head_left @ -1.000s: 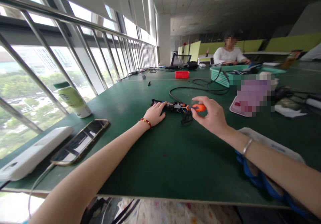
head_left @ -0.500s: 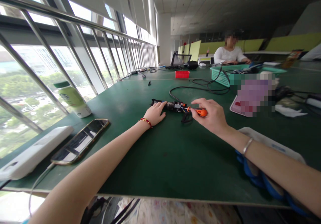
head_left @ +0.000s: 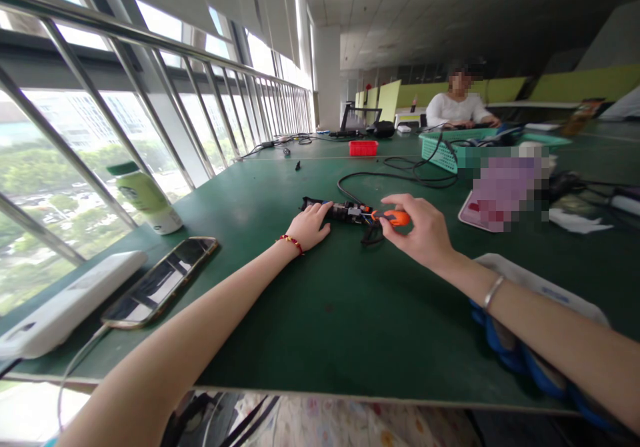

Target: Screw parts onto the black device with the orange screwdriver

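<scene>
My left hand [head_left: 311, 225] holds a long black device [head_left: 345, 211] down on the green table, its fingers laid over the left end. The device's right part is opened, with small parts and coloured wires showing, and a black cord runs from it. My right hand [head_left: 419, 228] has an orange-and-black screwdriver [head_left: 397, 217] by the handle, thumb on the near side and index finger arched above. The screwdriver lies nearly level, its shaft pointing left at the exposed parts. Whether the tip sits in a screw is too small to tell.
A phone [head_left: 163, 283], a white power strip [head_left: 70, 300] and a green bottle [head_left: 145, 197] are at left. Farther back stand a red box [head_left: 363, 148] and a green basket [head_left: 439, 152]. A blue-edged white pad [head_left: 545, 293] lies under my right forearm. A person [head_left: 459, 107] sits opposite.
The screwdriver's handle has turned between my right fingers and shifted slightly to the left and up. My left hand and the device have stayed in place.
</scene>
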{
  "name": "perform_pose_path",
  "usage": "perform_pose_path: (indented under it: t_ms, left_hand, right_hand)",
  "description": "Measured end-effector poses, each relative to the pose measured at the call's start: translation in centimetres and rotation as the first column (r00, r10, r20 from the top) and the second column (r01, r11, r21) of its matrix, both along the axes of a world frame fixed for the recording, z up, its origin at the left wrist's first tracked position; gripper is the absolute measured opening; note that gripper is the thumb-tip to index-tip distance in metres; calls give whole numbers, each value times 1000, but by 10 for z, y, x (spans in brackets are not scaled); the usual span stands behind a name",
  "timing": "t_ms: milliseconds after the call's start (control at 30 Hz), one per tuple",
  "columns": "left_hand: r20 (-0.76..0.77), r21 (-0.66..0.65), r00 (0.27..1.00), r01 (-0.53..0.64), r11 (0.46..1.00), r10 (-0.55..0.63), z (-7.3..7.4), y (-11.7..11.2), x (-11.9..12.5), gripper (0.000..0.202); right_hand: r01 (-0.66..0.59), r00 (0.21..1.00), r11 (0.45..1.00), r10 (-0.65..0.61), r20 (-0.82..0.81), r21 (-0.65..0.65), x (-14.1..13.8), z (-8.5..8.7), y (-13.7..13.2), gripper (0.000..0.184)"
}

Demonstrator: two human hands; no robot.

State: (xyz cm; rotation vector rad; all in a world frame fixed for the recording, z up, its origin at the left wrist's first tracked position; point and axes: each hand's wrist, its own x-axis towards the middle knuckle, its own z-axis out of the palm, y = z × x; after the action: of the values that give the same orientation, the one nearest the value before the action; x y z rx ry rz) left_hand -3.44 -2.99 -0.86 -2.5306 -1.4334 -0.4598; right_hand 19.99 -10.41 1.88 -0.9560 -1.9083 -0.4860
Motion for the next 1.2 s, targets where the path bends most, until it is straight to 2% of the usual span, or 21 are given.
perform_pose_path:
  t_ms: [100,267,500,700,933,1100,1200]
  left_hand:
    - [-1,-1,1000,-1,1000,1,0,0,0,53]
    - [-2,5,1000,-2,1000,2,-1,1,-1,53]
    - [4,3,1000,0,1000,0,-1,0,0,53]
    - [3,7,1000,2,1000,-2,-2,1,0,53]
    - [8,6,1000,-2,1000,2,-2,1,0,53]
    - [4,6,1000,1,1000,-1,-1,1,0,53]
    - [0,6,1000,-2,1000,2,-2,1,0,53]
  right_hand:
    - [-8,1000,1000,8,10,-2,0,0,0,23]
    - [41,999,999,-41,5,-17,0,-1,0,11]
    - [-42,999,999,42,-5,8,1,-1,1,30]
    - [15,1000,1000,-16,17,18,0,-2,2,13]
    - [-49,999,998,48,22,35,0,-1,2,27]
    - [0,999,1000,-1,32,24,0,-1,0,12]
    - [-14,1000,1000,14,21,3,-1,-1,0,17]
